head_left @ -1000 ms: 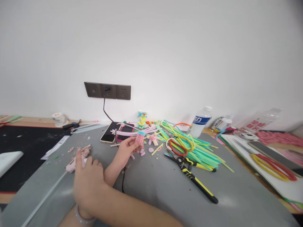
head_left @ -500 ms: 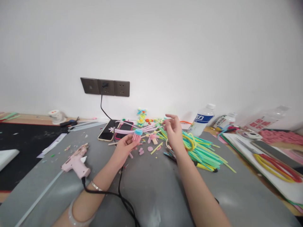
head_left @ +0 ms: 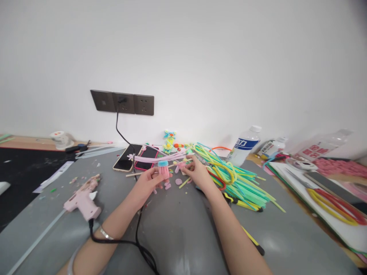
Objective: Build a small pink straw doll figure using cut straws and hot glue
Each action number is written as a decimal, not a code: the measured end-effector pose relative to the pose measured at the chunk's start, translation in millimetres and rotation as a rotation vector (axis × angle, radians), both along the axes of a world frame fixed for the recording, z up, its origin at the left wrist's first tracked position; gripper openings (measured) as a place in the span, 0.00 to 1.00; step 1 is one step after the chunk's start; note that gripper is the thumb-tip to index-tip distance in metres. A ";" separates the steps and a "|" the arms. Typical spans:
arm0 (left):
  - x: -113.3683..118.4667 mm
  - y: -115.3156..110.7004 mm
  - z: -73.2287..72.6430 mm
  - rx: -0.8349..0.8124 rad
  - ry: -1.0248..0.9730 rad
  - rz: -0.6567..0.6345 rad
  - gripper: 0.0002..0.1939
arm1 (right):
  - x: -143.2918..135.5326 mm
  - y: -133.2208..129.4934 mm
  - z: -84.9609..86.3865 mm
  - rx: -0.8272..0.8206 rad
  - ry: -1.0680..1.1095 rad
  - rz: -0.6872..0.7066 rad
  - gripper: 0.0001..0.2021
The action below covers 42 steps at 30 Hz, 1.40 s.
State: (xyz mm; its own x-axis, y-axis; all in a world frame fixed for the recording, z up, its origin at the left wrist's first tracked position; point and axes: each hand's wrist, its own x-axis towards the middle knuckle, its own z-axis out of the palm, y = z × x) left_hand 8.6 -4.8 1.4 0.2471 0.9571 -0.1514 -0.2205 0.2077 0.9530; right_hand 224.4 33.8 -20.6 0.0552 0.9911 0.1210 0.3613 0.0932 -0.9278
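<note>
My left hand (head_left: 149,183) is closed around a small pink pipe-cleaner piece with a blue top (head_left: 163,168), held upright above the grey mat. To its right, my right hand (head_left: 197,172) has its thumb and fingertips pinched on a second pink pipe-cleaner piece (head_left: 180,166), part of which the fingers hide. Small pink-purple scraps (head_left: 168,185) and a flat round pink piece (head_left: 178,181) lie between and below the hands. Long lilac pipe cleaners (head_left: 160,157) stretch behind them.
A pink glue gun (head_left: 83,200) with a black cord lies left on the grey mat (head_left: 177,229). Two phones (head_left: 128,158) lie behind my left hand. Green and yellow pipe cleaners (head_left: 243,183), a leaning bottle (head_left: 243,147) and scissors (head_left: 329,198) are at right.
My right hand has come down and left from its raised position, and its fingers have closed on the pink piece. My left hand still holds the blue-topped piece. The view has shifted slightly.
</note>
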 end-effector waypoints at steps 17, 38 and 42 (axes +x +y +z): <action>-2.0 -0.5 -5.6 0.066 0.115 -0.084 0.19 | 4.4 -6.8 35.4 -0.276 0.872 0.260 0.15; -1.8 1.4 -3.7 0.087 0.134 -0.025 0.22 | -2.8 0.1 25.9 -0.155 0.910 0.199 0.16; -1.4 2.8 -6.7 0.115 0.215 -0.064 0.21 | -10.2 1.0 23.5 -0.093 0.847 0.129 0.18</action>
State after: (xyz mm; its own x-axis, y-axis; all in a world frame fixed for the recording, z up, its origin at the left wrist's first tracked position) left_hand 7.2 -2.0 -5.3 0.2820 0.9544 -0.0979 -0.0003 0.1021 0.9948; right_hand 214.2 34.7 2.9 -0.0235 0.9997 0.0079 -0.4641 -0.0039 -0.8858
